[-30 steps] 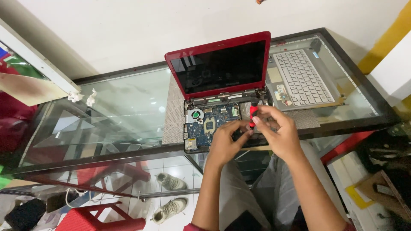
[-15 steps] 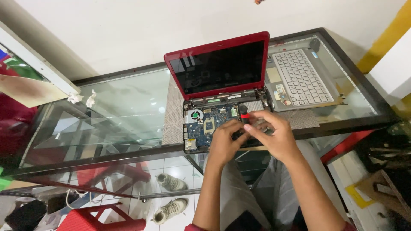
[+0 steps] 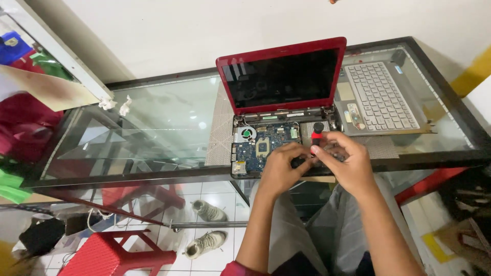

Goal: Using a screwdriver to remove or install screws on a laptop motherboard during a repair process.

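**Hands at the opened red laptop**

On the glass-topped table (image 3: 153, 117), the opened red laptop's blue circuit board (image 3: 263, 145) lies exposed. Left hand (image 3: 280, 168) rests fingers on it; right hand (image 3: 348, 161) clamps an upright red-and-black screwdriver (image 3: 317, 134). Detached grey keyboard (image 3: 381, 97) sits rightmost.

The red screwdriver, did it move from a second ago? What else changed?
A little. The right hand still grips the red screwdriver, now stood upright over the open laptop base; half a second ago it was tipped low under the fingers. The left hand stayed pressed on the base beside it. Nothing was let go. The red laptop lid, the loose keyboard and the glass table stayed put.
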